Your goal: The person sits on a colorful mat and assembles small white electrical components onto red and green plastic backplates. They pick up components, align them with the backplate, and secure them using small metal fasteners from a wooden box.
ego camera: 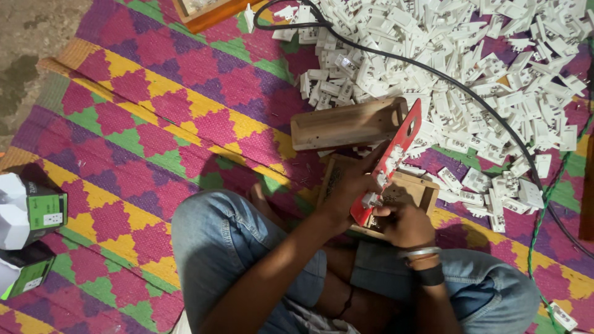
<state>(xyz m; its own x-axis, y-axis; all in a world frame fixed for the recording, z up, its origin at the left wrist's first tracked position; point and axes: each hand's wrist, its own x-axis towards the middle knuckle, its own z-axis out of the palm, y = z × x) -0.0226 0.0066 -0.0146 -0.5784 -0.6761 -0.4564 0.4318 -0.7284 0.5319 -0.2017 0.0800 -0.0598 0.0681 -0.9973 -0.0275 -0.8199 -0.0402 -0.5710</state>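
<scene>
At frame centre the left hand (346,185) clamps a long red plastic panel (391,162) upright to steady it; the right hand (402,222) pinches a small white plastic switch (370,200) at its lower end. White switch parts (495,55) heap at upper right.

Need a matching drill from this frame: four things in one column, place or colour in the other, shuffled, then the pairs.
Things:
1. red panel
2. black cable
3. pile of white parts
4. green-and-white boxes

Descriptions:
A. left edge of the frame, on the mat
B. held between left hand and right hand
C. runs across the pile, top to right
D. heaped at the top right

Pairs: 1-B, 2-C, 3-D, 4-A
</scene>
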